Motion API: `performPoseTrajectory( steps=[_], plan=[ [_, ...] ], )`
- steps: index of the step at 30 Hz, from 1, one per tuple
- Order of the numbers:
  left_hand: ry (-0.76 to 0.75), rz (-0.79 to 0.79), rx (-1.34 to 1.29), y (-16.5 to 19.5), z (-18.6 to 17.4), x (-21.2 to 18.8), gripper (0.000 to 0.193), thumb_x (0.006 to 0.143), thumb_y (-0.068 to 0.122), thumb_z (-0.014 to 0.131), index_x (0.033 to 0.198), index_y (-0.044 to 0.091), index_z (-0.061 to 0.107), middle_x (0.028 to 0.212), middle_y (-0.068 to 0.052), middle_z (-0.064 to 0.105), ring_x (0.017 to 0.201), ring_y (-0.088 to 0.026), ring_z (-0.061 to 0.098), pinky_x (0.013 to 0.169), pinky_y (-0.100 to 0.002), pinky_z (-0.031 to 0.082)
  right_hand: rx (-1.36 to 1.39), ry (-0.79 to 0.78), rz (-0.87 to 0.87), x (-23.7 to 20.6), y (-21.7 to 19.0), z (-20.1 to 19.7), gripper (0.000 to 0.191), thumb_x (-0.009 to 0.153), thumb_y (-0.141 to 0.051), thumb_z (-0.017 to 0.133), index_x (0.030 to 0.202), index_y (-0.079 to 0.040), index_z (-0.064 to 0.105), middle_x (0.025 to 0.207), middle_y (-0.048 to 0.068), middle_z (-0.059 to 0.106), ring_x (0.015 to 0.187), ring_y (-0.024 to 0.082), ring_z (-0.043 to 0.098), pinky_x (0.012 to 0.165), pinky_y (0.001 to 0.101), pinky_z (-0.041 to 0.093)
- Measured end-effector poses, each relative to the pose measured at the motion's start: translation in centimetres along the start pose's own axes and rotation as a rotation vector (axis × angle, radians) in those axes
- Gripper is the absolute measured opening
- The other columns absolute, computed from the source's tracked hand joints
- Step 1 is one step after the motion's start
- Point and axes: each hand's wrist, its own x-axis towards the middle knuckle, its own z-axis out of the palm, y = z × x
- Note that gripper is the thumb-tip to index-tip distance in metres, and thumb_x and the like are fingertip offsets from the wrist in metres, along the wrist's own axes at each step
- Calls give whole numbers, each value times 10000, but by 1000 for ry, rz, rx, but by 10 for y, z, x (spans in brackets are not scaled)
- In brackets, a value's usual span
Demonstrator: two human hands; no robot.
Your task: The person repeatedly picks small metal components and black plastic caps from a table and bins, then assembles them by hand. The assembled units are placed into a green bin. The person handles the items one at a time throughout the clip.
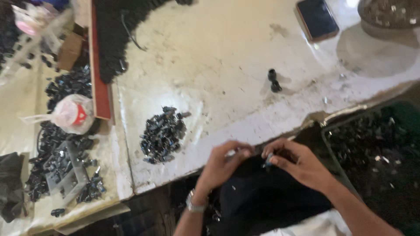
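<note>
Though blur hides detail, both hands (262,162) pinch small dark parts (267,161) between fingertips.

Parts workshop: small black parts (162,134) heaped.

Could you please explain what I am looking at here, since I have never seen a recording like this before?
There is no machine here: a person works with two bare hands, and the single picture comes from a camera on their head, looking down. The left hand, with a wristwatch, and the right hand meet at the near edge of a worn white table. Each pinches something small; the picture is too blurred to say what. On the table lie a pile of small dark parts, one lone dark part further back, and a phone at the far side. To the left, more dark parts and a tied plastic bag are scattered. A dark bin of parts sits on the right.
</note>
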Motion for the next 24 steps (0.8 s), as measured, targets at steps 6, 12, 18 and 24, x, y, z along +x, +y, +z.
performPoseTrajectory(
  steps=[6,12,18,24],
  plan=[
    [105,268,152,-21,-13,133,176,1002,66,672,1163,81,742,1137,-67,783,983,-161,755,807,-310,608,186,139,-55,-38,2,-32,202,1128,-221,522,1121,-19,514,793,65,552,704,132,515,635,281,439],
    [-34,350,218,-42,13,229,379,916,94,749,1288,106,681,1095,-86,697,776,-166,601,695,-309,524,358,283,80,-61,-8,-26,285,1005,-194,510,1271,-91,503,820,29,493,674,133,452,565,289,422],
    [104,261,145,-30,25,210,230,934,112,763,1147,30,738,1024,-73,759,850,-141,652,814,-278,541,568,231,39,-78,-21,-41,401,1023,-143,544,1411,-195,458,830,63,570,621,117,462,549,263,401],
    [210,192,54,-4,129,182,243,925,52,716,1161,-5,728,1060,-112,746,962,-178,701,897,-304,543,859,22,-218,-76,-6,-38,336,1112,-184,590,1422,-109,483,964,89,625,660,76,460,591,237,416]
  ],
)
